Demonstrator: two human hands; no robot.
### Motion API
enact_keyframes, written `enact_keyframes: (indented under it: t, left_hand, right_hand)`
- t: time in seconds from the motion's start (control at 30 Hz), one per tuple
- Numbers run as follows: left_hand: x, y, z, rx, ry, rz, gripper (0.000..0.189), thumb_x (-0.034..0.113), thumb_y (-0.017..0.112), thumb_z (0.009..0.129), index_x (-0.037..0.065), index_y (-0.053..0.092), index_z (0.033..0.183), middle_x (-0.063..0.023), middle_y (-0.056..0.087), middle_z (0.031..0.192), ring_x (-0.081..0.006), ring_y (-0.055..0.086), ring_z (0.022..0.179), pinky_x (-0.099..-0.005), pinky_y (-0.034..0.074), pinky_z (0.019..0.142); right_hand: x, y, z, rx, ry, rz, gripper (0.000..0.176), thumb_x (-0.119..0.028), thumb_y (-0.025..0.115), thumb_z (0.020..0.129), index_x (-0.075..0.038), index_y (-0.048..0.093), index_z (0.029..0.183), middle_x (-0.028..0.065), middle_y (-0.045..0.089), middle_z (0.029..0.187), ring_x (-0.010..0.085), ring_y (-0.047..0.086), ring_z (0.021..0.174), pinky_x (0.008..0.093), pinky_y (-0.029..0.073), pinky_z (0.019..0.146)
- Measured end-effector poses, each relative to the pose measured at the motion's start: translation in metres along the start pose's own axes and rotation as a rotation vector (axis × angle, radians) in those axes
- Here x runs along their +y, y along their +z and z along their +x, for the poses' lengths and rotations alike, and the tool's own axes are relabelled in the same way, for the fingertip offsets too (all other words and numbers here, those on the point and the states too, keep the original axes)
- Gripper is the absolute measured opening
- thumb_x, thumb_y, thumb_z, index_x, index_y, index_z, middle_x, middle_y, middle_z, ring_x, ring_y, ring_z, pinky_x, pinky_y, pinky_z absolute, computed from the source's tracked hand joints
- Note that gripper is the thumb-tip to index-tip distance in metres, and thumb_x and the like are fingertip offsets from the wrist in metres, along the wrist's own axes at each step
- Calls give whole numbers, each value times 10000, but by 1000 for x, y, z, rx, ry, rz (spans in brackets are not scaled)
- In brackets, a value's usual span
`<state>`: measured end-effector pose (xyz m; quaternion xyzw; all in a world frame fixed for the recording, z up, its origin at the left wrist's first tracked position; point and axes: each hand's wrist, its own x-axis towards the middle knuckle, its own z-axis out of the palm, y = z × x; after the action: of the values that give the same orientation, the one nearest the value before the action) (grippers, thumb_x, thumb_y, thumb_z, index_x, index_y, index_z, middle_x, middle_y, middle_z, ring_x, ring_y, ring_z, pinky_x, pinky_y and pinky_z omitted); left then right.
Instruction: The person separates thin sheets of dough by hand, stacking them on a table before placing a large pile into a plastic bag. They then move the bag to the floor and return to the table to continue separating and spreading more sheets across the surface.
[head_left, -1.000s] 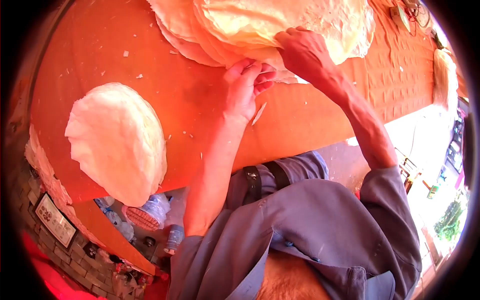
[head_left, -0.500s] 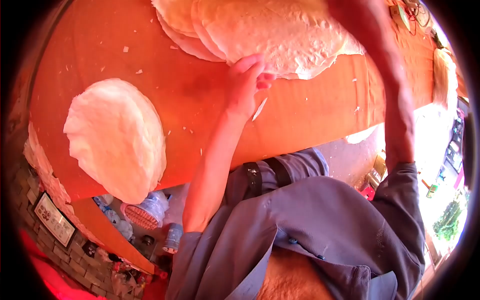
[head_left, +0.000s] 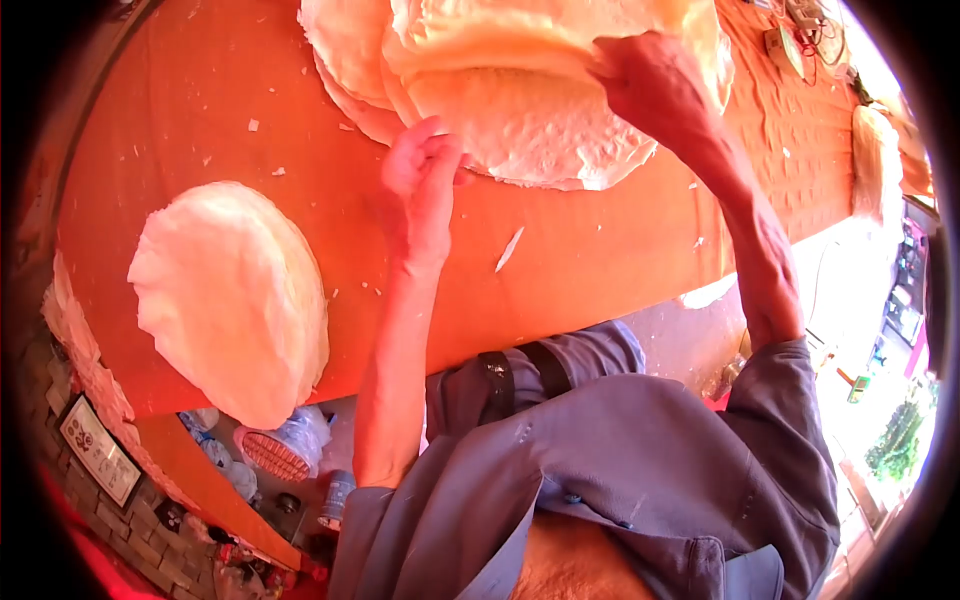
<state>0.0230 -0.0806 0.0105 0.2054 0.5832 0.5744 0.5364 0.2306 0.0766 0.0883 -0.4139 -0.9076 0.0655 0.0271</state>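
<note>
A pile of thin, pale flatbread sheets (head_left: pixel 540 130) lies at the far side of the orange-covered table. My right hand (head_left: pixel 660 90) is closed on the edge of the top flatbread sheet (head_left: pixel 480 40), which is lifted and folded back over the pile. Beside the pile's near left edge, my left hand (head_left: pixel 418 185) has loosely bent fingers apart, with nothing visible in them. A second stack of flatbreads (head_left: pixel 230 300) rests at the left of the table, away from both hands.
Small crumbs and a narrow scrap (head_left: pixel 509 250) are scattered on the table cover (head_left: pixel 560 240). At the upper right sits a small device with wires (head_left: pixel 783 52). Below the table edge are a shoe sole (head_left: pixel 275 455), plastic bags and a can (head_left: pixel 337 500).
My right hand has come down and toward me from the top edge, now holding a folded-back flatbread sheet. My left hand has shifted left along the pile's edge.
</note>
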Motion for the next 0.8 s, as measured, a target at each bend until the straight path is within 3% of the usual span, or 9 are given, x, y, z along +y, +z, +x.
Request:
enact_keyframes:
  t: [0.07, 0.2, 0.33, 0.47, 0.5, 0.53, 0.63, 0.67, 0.8]
  left_hand:
    - [2, 15, -2, -84, -194, -313, 482, 256, 629, 934, -5, 468, 1306, -121, 607, 1080, -210, 635, 942, -316, 522, 768]
    - [0, 35, -30, -242, -101, -558, 620, 423, 610, 920, 49, 420, 1377, -107, 534, 1310, -261, 514, 1214, -455, 433, 992]
    - [0, 30, -58, 104, -255, -390, 538, 297, 632, 918, 70, 449, 1370, -61, 548, 1310, -221, 537, 1173, -374, 457, 961]
    - [-15, 2, -73, 55, -166, -184, 433, 181, 613, 900, 41, 495, 1293, -79, 584, 1208, -216, 576, 1095, -347, 484, 902]
    - [-5, 8, -80, 30, -61, -36, 372, 167, 608, 891, 18, 534, 1224, -97, 607, 1141, -225, 597, 1045, -339, 496, 867]
    - [10, 18, -85, 0, 49, 109, 317, 154, 603, 881, -5, 573, 1155, -115, 629, 1073, -233, 618, 995, -332, 508, 832]
    - [-9, 29, -91, 38, 354, 773, 294, 142, 614, 858, -19, 567, 1099, -147, 632, 1000, -279, 623, 909, -359, 493, 767]
    - [-33, 24, -95, -31, 507, 1031, 299, 136, 616, 854, -18, 560, 1104, -152, 627, 1004, -285, 620, 901, -362, 489, 759]
    - [-27, 24, -107, -221, 184, 290, 348, 151, 666, 841, -27, 540, 1113, -122, 640, 991, -230, 622, 865, -340, 492, 704]
  right_hand:
    - [-22, -31, -7, 49, -31, -150, 178, -99, 586, 730, -90, 612, 906, 85, 639, 757, 308, 634, 684, 408, 485, 586]
    - [-68, 3, -52, 567, -414, -25, 120, -128, 607, 683, -95, 603, 798, 62, 588, 696, 247, 593, 625, 382, 450, 562]
    - [-111, 42, -90, -56, -288, 17, 95, -141, 613, 679, -105, 547, 737, 72, 562, 646, 227, 575, 618, 367, 410, 533]
    - [-115, 24, -82, -208, -103, 430, 579, -481, 668, 794, 47, 627, 1030, 179, 616, 662, 345, 636, 641, 418, 474, 558]
    - [-108, 22, -64, -284, 44, 664, 948, -711, 607, 765, 105, 528, 1240, 231, 625, 667, 393, 655, 672, 453, 509, 611]
    - [-101, 14, -47, -423, 207, 832, 1005, -748, 551, 781, 103, 470, 1311, 258, 611, 648, 418, 655, 696, 490, 513, 657]
    - [-130, 13, -31, -291, 171, 645, 920, -723, 569, 785, 129, 529, 1130, 265, 593, 625, 436, 637, 678, 476, 510, 612]
    - [-134, 24, -38, -60, 30, 533, 677, -533, 696, 763, 91, 554, 984, 244, 605, 644, 433, 630, 672, 462, 511, 595]
    - [-124, 9, -39, -188, -43, 572, 286, -206, 696, 678, 20, 606, 827, 224, 611, 652, 414, 642, 696, 451, 517, 603]
